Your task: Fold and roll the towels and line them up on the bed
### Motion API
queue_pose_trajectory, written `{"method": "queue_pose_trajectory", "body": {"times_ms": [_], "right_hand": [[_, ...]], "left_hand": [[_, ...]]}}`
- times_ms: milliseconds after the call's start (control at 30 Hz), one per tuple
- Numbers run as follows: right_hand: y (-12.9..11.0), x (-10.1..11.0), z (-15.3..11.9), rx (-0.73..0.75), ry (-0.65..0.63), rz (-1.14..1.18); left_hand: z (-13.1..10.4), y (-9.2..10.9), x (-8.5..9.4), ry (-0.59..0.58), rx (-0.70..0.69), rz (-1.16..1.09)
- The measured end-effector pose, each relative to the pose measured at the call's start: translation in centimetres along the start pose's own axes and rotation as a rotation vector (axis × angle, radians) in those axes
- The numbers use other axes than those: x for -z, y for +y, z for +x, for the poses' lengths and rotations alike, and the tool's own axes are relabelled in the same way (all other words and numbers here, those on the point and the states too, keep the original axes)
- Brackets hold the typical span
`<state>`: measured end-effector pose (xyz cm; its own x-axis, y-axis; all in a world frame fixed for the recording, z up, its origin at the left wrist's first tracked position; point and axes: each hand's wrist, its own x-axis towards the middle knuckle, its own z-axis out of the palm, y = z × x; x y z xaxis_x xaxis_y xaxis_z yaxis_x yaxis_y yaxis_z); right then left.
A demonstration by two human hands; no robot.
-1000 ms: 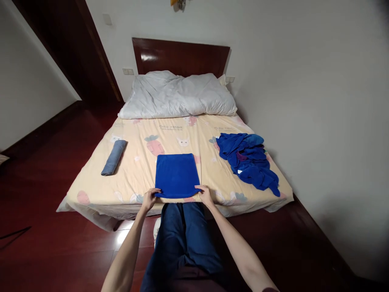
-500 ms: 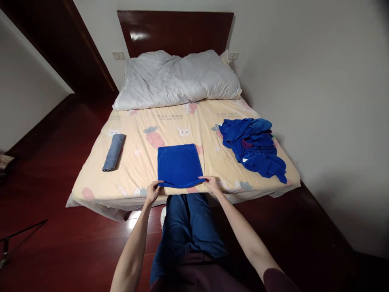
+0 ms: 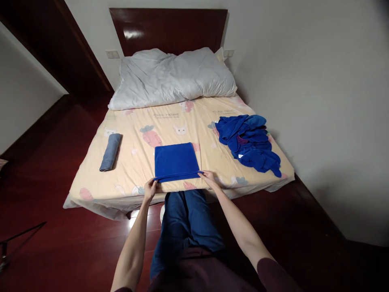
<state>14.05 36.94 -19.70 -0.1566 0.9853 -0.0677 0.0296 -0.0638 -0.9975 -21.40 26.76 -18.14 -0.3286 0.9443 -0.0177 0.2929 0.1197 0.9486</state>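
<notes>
A folded blue towel (image 3: 176,159) lies flat near the front edge of the bed, its near edge turned up in a narrow strip. My left hand (image 3: 150,189) pinches the near left corner of that strip. At the near right corner, my right hand (image 3: 208,178) grips the strip between thumb and fingers. To the left sits a rolled grey-blue towel (image 3: 110,152), apart from both hands. A crumpled heap of blue cloths (image 3: 249,142) with white tags and a purple patch lies on the right side of the bed.
The bed's yellow sheet (image 3: 130,162) has carrot and rabbit prints. A white quilt (image 3: 173,79) is bunched against the dark wooden headboard (image 3: 170,30). A wall (image 3: 319,101) runs along the right. A thin black stand (image 3: 22,234) is on the floor at lower left.
The towel's near edge has been lifted and turned over away from me into a narrow, straighter strip. Both hands moved slightly forward with it. The view shifted a little.
</notes>
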Motion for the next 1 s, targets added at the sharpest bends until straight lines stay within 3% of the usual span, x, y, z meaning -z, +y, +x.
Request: {"method": "queue_pose_trajectory", "body": {"times_ms": [433, 667, 1000], "right_hand": [[-0.2, -0.5, -0.8, 0.009, 0.067, -0.081], [-0.4, -0.7, -0.9, 0.033, 0.113, -0.170], [0.0, -1.6, -0.6, 0.096, 0.190, -0.275]], "left_hand": [[-0.5, -1.1, 0.0, -0.004, 0.055, -0.027], [-1.1, -2.1, -0.4, 0.079, 0.089, -0.040], [0.3, -2.1, -0.5, 0.095, 0.130, 0.167]]}}
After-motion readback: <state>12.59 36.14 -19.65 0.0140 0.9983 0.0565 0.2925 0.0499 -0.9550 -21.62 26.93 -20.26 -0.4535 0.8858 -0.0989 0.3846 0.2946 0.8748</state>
